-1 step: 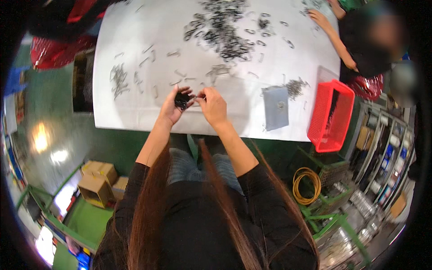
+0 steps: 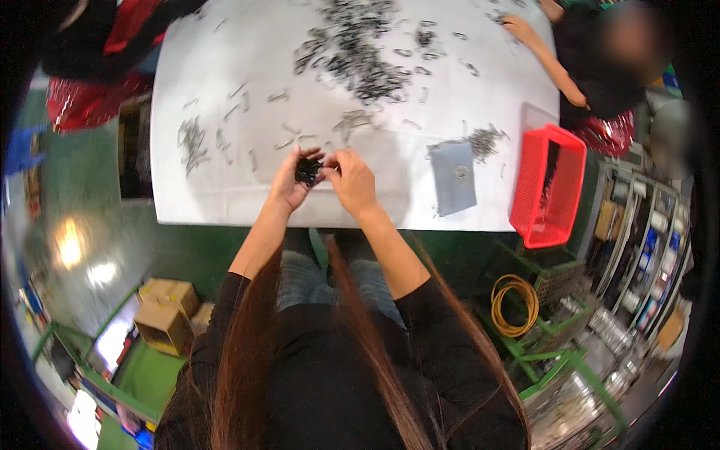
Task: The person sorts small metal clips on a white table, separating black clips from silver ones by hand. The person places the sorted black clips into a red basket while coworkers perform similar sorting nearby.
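Note:
My left hand (image 2: 289, 184) is cupped over the near edge of the white table (image 2: 225, 199) and holds a bunch of small dark metal pieces (image 2: 307, 171). Just to its right, my right hand (image 2: 354, 180) pinches the same bunch with its fingertips. The two hands touch at the bunch. Farther back on the table lies a big heap of similar dark pieces (image 2: 352, 52). Loose pieces (image 2: 191, 139) are scattered to the left of my hands.
A grey flat bag (image 2: 454, 176) and a small pile of pieces (image 2: 484, 139) lie right of my hands. A red basket (image 2: 551, 187) stands at the table's right edge. Another person's hand (image 2: 521, 26) rests at the far right. Cardboard boxes (image 2: 165, 315) sit on the floor.

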Demonstrator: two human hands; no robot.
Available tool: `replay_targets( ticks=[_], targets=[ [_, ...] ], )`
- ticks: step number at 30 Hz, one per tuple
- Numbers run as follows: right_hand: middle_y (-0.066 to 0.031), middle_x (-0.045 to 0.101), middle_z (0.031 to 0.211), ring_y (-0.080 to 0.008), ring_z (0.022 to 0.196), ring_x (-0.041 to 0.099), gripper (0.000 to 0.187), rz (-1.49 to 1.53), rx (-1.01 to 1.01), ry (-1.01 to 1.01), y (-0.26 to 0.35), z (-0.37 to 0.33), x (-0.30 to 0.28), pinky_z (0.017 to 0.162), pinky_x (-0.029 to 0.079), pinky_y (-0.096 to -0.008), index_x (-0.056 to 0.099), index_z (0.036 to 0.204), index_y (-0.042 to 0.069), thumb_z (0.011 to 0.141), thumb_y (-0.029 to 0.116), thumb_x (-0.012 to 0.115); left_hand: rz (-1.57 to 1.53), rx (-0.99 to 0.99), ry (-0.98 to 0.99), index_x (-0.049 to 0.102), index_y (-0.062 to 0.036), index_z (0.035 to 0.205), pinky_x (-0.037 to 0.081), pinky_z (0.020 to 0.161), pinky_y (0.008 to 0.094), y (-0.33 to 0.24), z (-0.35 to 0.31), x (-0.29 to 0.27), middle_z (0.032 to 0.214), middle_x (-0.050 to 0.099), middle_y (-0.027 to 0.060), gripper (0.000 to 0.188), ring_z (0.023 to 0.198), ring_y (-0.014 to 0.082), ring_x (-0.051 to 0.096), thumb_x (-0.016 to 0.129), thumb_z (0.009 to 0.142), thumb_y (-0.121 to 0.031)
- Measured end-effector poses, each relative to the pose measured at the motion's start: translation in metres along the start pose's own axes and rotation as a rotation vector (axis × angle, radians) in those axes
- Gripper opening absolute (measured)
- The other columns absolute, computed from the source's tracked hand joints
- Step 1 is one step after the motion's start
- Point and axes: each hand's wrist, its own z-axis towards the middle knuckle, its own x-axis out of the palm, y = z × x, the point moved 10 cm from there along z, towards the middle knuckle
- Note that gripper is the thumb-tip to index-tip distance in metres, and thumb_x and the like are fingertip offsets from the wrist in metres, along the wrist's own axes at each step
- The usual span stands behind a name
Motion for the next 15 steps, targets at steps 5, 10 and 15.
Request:
replay_targets(
  ticks=[5, 10, 15],
  targets=[
    [-0.0080, 0.056, 0.093, -0.0226, 0.077, 0.058, 0.021, 0.203, -0.020, -0.622, -0.037, -0.063, -0.144, 0.067, 0.046, -0.0322, 0.059, 0.098, 0.004, 0.078, 0.008, 0.066, 0.217, -0.196, 0.121, 0.058, -0.0009, 0.106, 0.052, 0.075, 0.0340, 0.088, 0.045, 0.118, 0.105, 0.061, 0.0125, 0.044, 0.093, 0.0230, 0.061, 0.042, 0.096, -0.041],
    [-0.0075, 0.057, 0.089, -0.0170, 0.075, 0.057, 0.014, 0.096, 0.319, -0.885, -0.134, -0.170, -0.222, 0.063, 0.045, -0.0280, 0.060, 0.095, 0.002, 0.082, 0.006, 0.064, 0.394, -0.374, 0.361, 0.056, -0.0022, 0.111, 0.051, 0.082, 0.0392, 0.202, 0.064, 0.310, 0.105, 0.060, 0.0127, 0.038, 0.095, 0.0274, 0.060, 0.044, 0.096, -0.035],
    [-0.0053, 0.057, 0.087, -0.0121, 0.072, 0.054, 0.011, 0.221, 0.446, -0.994, -0.180, -0.240, -0.226, 0.059, 0.044, -0.0239, 0.061, 0.094, 0.002, 0.084, 0.007, 0.063, 0.817, -0.168, 0.419, 0.035, -0.0099, 0.138, 0.033, 0.100, 0.0555, 0.267, 0.066, 0.439, 0.141, 0.034, 0.0177, 0.062, 0.123, 0.0359, 0.039, 0.045, 0.091, -0.049]
  ],
)
